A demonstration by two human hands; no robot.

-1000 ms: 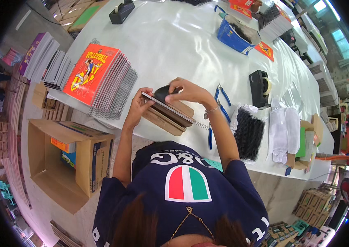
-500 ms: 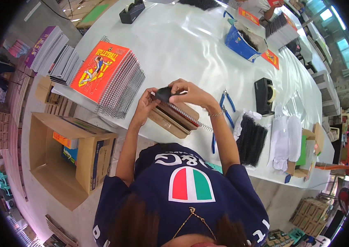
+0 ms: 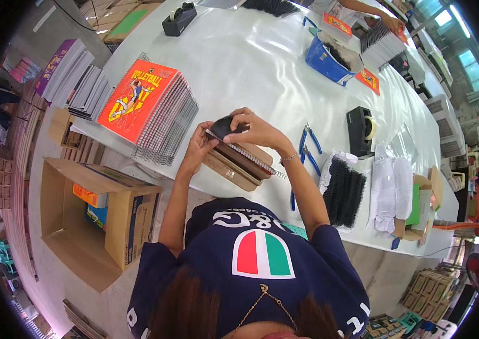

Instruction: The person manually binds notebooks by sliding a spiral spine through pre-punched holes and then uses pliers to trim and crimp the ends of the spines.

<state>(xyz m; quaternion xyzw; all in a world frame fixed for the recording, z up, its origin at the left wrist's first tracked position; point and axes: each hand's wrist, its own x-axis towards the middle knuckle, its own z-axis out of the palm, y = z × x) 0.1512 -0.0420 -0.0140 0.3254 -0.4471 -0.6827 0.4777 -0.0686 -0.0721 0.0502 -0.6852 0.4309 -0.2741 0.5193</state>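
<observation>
My left hand point(image 3: 200, 146) has its fingers closed at the upper left end of a brown, trough-like holder point(image 3: 228, 172) near the table's front edge; what it grips is mostly hidden. A metal spiral wire point(image 3: 250, 156) lies along a row of edge holes at the holder, its loose end sticking out at the lower right. Between my hands sits a dark, rounded piece point(image 3: 222, 125), its exact kind unclear. My right hand point(image 3: 257, 131) bends its fingers and thumb against that piece, beside the wire's upper end.
Orange spiral notebooks point(image 3: 137, 101) stand stacked at left, above an open cardboard box point(image 3: 81, 226). Blue-handled pliers point(image 3: 309, 150), a black tape dispenser point(image 3: 359, 133) and a bundle of black coils point(image 3: 344, 189) lie at right. Beyond a blue container point(image 3: 327, 59), a co-worker's arm point(image 3: 372, 8) reaches in.
The wire's loose end sticks out less at the lower right. My right fingers have shifted slightly left and down over the dark piece. The co-worker's arm has moved to the right.
</observation>
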